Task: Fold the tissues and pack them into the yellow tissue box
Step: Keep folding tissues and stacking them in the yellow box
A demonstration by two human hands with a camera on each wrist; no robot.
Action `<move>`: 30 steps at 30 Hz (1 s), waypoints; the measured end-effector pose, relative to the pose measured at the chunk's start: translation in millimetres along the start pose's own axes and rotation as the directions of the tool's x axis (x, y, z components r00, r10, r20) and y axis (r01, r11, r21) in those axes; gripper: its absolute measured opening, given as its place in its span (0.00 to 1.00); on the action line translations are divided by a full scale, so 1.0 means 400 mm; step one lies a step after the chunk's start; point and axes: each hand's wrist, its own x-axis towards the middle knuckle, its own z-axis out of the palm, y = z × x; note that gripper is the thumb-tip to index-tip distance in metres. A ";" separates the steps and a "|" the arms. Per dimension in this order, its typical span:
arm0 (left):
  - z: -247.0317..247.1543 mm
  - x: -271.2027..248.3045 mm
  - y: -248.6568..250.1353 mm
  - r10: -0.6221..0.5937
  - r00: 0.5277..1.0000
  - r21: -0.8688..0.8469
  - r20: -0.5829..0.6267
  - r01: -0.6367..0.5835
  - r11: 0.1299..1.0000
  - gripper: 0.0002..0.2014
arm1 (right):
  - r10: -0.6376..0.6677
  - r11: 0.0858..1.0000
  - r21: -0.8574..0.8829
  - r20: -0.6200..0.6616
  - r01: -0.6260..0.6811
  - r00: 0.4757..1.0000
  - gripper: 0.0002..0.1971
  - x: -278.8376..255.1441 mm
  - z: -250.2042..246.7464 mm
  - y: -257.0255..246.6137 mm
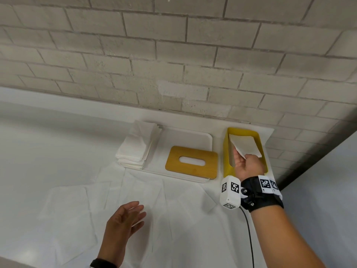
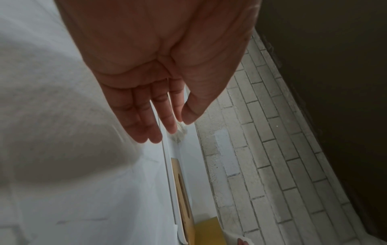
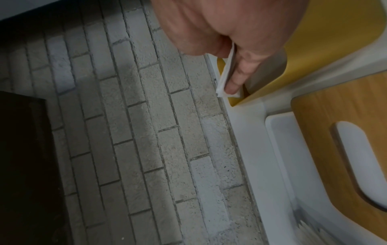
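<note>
Pale brick wall (image 1: 173,60) behind a white tabletop (image 1: 29,161), seen from the head view. At the far right edge, yellow tissue box (image 1: 226,149) standing open, rounded at the corners, hard and smooth. Right hand (image 1: 248,164) over the box mouth, grip clamped on a folded tissue (image 1: 246,145) by its near corner, the rest angled down into the box. Wooden lid (image 1: 191,161) with an oval slot lying flat on a white tray (image 1: 190,139), just left of the box. Stack of folded tissues (image 1: 138,147) at the tray's left end, edges slightly fanned. Unfolded sheets (image 1: 135,192) spread over the near tabletop, creased and thin. Left hand (image 1: 123,221) above those sheets, fingers straight and apart, holding nothing.

Left wrist view: left hand (image 2: 146,82) palm open over blurred white paper, fingers (image 2: 150,119) relaxed; lid (image 2: 182,190) seen edge-on beyond.

Right wrist view: right hand (image 3: 230,33) pinching the tissue (image 3: 226,73), thumb pressed flat against the white ply, the box wall (image 3: 324,41) close alongside; lid (image 3: 335,116) with visible wood grain.

Handling, as a judgement: tissue very light, limp, easily torn or unfolded; best held at a folded edge or corner, laid flat rather than dropped.
</note>
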 end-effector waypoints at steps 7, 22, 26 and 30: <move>0.002 -0.005 0.000 -0.004 1.000 0.034 -0.006 0.004 0.999 0.08 | 0.104 0.989 -0.096 -0.050 -0.109 0.993 0.23 0.055 0.009 -0.019; -0.025 -0.031 -0.011 0.015 1.000 0.120 0.023 -0.017 0.993 0.07 | 0.042 0.947 -0.321 0.087 -0.012 0.995 0.11 -0.151 -0.086 -0.036; -0.015 -0.061 0.010 0.032 0.998 0.109 0.061 -0.039 0.993 0.08 | 0.127 0.591 -0.800 0.220 0.105 0.967 0.13 -0.193 -0.217 0.058; -0.017 -0.078 0.025 0.102 0.989 0.207 0.111 -0.123 0.971 0.07 | 0.159 -0.168 -0.950 0.239 0.265 0.958 0.34 -0.156 -0.303 0.163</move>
